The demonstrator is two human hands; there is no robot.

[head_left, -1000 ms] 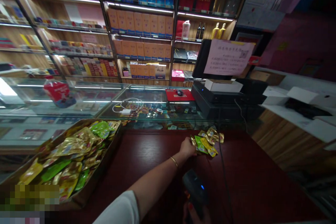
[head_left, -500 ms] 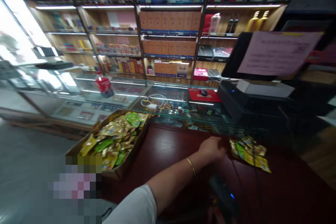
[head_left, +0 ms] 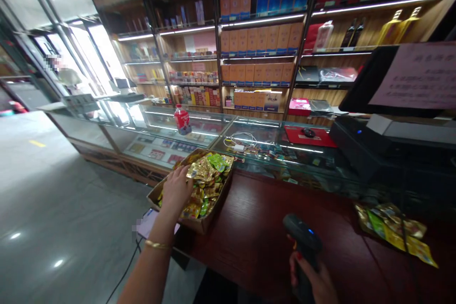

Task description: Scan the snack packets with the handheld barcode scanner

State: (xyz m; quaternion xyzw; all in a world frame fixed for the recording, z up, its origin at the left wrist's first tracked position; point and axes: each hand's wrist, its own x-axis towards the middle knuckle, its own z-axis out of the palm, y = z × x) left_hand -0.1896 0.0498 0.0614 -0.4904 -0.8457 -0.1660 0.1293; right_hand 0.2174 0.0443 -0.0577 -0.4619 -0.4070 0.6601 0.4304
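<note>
My left hand (head_left: 177, 187), with a gold bangle on the wrist, reaches over the left side of a cardboard box (head_left: 203, 226). Its fingers are slightly apart and rest on the snack packets (head_left: 203, 169) heaped inside; the fingertips are partly hidden. The packets are shiny gold, yellow and green. At the lower right, my right hand (head_left: 313, 275) is wrapped round the handle of a black barcode scanner (head_left: 302, 235) with a blue light. Farther right, several snack packets (head_left: 395, 230) lie in a small group on the dark red tabletop (head_left: 249, 228).
A monitor with a pink paper (head_left: 416, 76) stands at the right. On the glass counter (head_left: 221, 128) are a red bottle (head_left: 183, 119), a white cable (head_left: 239, 145) and a mouse (head_left: 308, 132) on a red mat. A dark cable crosses the right-hand packets. Stocked shelves line the back.
My left hand has moved left from beside the loose packets to the box. My right hand and the scanner show more fully. The view has turned left.
</note>
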